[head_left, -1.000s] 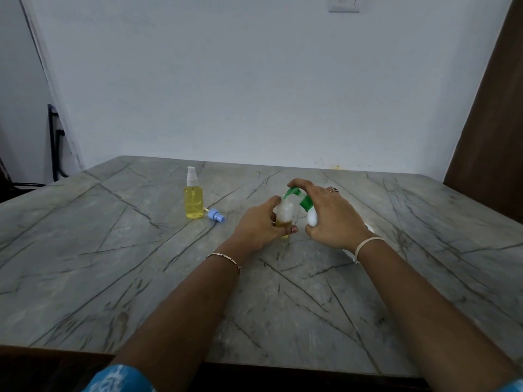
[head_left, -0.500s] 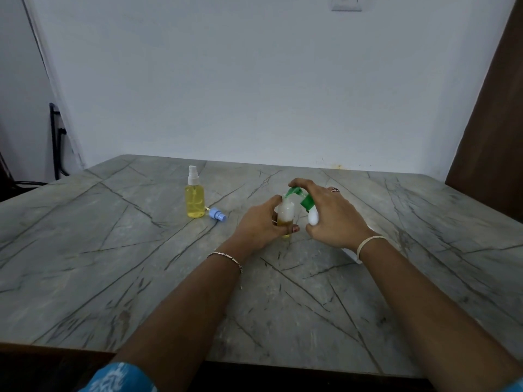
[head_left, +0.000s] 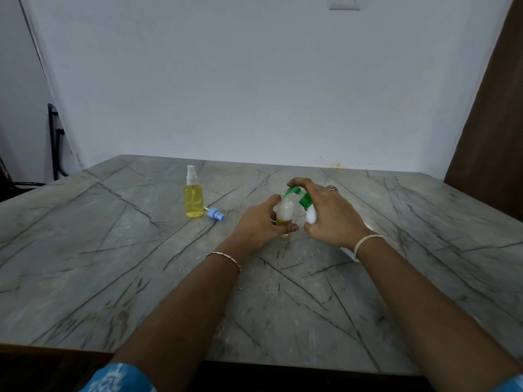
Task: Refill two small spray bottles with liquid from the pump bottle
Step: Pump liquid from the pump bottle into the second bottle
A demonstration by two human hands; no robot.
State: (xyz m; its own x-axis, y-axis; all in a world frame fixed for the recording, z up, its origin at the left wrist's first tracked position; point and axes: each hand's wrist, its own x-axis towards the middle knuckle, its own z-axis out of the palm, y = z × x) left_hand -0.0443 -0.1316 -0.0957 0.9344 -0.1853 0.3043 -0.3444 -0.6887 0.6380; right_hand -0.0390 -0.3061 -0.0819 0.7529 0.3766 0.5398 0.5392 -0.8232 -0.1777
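Partly filled spray bottle [head_left: 284, 213]; yellow liquid low, cloudy above.

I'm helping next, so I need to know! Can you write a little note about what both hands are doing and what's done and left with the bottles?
Left hand grips the open spray bottle, upright on the table, partly filled with yellow liquid.
Right hand holds the tilted pump bottle, a finger on its green pump head, spout at the open bottle's mouth.
Done: the other spray bottle, further left, looks full, white sprayer on.
Left: finish filling this one, then fit the blue sprayer lying beside the full bottle.
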